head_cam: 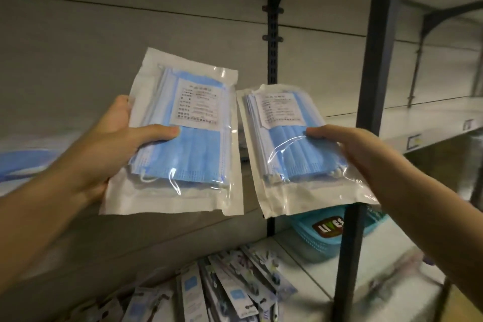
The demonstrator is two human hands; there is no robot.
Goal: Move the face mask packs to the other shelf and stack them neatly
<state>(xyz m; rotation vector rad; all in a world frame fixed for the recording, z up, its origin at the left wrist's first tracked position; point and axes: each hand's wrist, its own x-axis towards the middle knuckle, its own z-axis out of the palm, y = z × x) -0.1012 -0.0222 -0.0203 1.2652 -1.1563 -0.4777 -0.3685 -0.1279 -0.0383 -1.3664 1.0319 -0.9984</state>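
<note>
My left hand [109,138] grips a clear pack of blue face masks [183,154] with a white printed label, thumb across its front. My right hand [360,154] holds a second face mask pack [295,157] of the same kind, thumb pressed on its front just under the label. Both packs are held upright in the air, side by side, their edges almost touching, in front of the grey back panel of the shelving. At the far left a blurred blue and white shape [21,162] lies on a shelf; I cannot tell what it is.
A dark metal upright [366,102] stands just behind the right pack. A white shelf [407,123] extends to the right. Below, a lower shelf [308,280] carries several slim carded packets [235,290] and a teal plastic basket [321,240].
</note>
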